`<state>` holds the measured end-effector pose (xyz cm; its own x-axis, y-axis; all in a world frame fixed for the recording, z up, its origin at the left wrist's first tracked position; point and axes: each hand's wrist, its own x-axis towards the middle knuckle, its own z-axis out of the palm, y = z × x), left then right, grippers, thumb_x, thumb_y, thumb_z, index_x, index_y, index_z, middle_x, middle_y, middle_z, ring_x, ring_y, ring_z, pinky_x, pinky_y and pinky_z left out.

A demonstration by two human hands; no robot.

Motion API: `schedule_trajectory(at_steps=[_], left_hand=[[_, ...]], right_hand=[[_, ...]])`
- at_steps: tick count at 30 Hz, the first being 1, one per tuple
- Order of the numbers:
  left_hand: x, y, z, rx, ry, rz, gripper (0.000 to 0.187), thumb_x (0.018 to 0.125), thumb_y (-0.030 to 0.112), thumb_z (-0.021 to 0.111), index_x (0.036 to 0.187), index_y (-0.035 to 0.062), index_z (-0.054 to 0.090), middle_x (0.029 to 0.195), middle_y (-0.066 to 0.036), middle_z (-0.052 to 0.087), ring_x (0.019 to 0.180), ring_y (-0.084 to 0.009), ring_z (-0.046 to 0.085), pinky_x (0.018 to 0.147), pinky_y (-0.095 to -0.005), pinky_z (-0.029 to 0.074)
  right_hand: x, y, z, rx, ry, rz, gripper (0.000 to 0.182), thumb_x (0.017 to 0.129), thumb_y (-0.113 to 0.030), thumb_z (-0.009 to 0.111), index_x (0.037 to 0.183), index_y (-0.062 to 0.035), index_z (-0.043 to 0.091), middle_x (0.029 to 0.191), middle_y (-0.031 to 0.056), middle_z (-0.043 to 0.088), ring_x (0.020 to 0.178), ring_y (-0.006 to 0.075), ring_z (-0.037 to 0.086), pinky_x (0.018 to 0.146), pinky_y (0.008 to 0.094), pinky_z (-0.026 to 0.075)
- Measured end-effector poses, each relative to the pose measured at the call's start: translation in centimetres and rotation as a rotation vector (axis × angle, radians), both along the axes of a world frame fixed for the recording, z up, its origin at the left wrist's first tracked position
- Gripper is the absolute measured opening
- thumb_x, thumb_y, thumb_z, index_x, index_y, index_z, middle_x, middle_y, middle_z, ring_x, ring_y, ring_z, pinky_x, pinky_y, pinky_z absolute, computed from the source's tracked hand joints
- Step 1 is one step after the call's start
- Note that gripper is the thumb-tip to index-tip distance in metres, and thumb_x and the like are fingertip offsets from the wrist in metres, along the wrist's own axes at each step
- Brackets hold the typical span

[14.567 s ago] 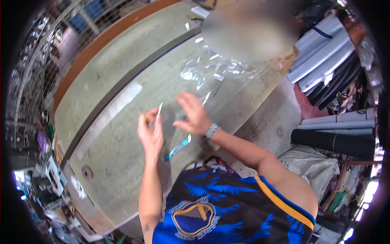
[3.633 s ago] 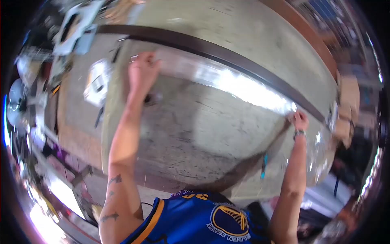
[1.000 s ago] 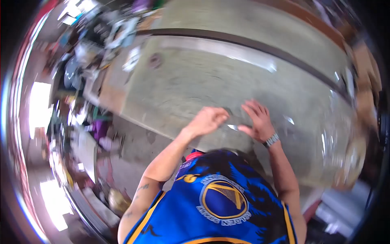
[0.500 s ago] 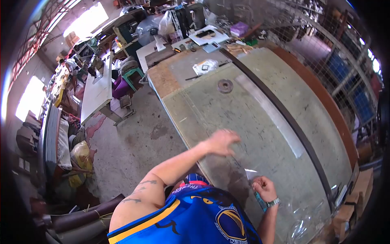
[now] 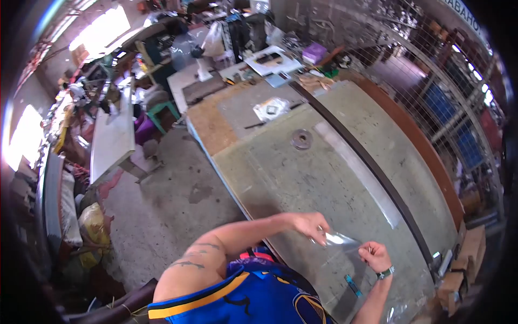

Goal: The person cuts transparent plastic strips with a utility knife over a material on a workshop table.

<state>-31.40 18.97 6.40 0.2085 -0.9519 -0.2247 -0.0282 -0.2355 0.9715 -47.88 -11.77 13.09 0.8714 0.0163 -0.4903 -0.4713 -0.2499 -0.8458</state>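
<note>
Head view: both hands meet above the near edge of the long worktable. The left hand pinches 1 end of a clear plastic sheet between thumb and fingertips; the right hand, wearing a wristband, pinches the other end with its fingers curled. On the worktable a round metal disc lies well beyond the hands, and a blue-handled tool lies just nearer than them.
</note>
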Motion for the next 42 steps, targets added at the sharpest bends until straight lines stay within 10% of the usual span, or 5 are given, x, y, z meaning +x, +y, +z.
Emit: schedule_trajectory(at_steps=[22,29,33,42], left_hand=[[28.3,24.5,-7.7,0.419,-0.619,0.837,0.024,0.080,0.023,0.081,0.085,0.0004,0.075,0.079,-0.012,0.074,0.075,-0.0249,0.072,0.070,-0.0375,0.056],[24.6,22.7,-8.3,0.442,-0.870,1.120,0.072,0.076,0.047,0.087,0.131,0.0081,0.062,0.138,-0.016,0.057,0.131,-0.0376,0.047,0.111,-0.0495,0.038],[22.8,22.3,-9.2,0.501,-1.053,1.078,0.088,0.072,0.050,0.089,0.142,0.0084,0.054,0.136,-0.015,0.057,0.132,-0.0373,0.047,0.111,-0.0502,0.038],[28.4,24.2,-11.1,0.384,-0.989,1.239,0.052,0.079,0.045,0.086,0.109,0.0041,0.073,0.109,-0.011,0.069,0.109,-0.0327,0.060,0.097,-0.0446,0.046]], right_hand=[[10.0,7.7,-14.4,-0.148,0.221,-0.152,0.012,0.096,-0.014,0.074,0.091,-0.0038,0.069,0.072,-0.0026,0.065,0.061,0.0061,0.054,0.055,0.0249,0.043],[12.0,9.9,-14.6,-0.116,0.253,-0.184,0.011,0.096,-0.012,0.073,0.092,-0.0025,0.069,0.073,-0.0030,0.063,0.062,0.0056,0.054,0.055,0.0239,0.042],[12.4,10.3,-14.5,-0.163,0.275,-0.144,0.011,0.096,-0.012,0.073,0.093,-0.0016,0.069,0.074,-0.0036,0.063,0.064,0.0058,0.055,0.058,0.0241,0.044],[13.7,11.4,-14.6,-0.153,0.238,-0.185,0.011,0.096,-0.012,0.074,0.096,-0.0014,0.071,0.076,-0.0039,0.065,0.066,0.0041,0.056,0.059,0.0224,0.045]])
